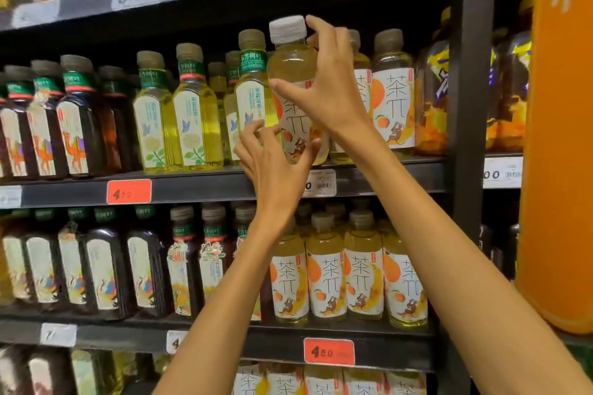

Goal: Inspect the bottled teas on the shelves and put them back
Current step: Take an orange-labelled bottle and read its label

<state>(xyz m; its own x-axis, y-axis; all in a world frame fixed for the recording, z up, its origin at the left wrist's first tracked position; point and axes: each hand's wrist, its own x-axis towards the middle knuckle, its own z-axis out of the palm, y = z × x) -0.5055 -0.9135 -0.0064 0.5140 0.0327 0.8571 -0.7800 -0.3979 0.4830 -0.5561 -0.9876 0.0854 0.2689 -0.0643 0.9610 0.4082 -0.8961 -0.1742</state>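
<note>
A pale yellow tea bottle (290, 64) with a white cap and a white-and-orange label stands upright at the front of the middle shelf (199, 187). My right hand (327, 90) grips its upper body from the right, thumb across the label, fingers curled near the neck. My left hand (272, 157) cups its lower part, fingers curled round the base from the left. Bottles of the same tea (393, 106) stand just to its right behind my right hand.
Green-labelled yellow tea bottles (195, 112) and dark tea bottles (75, 119) fill the middle shelf to the left. The lower shelf (224, 340) holds more dark and orange-label bottles (327, 269). A dark upright post (471, 74) and a big orange display column (560, 138) stand at the right.
</note>
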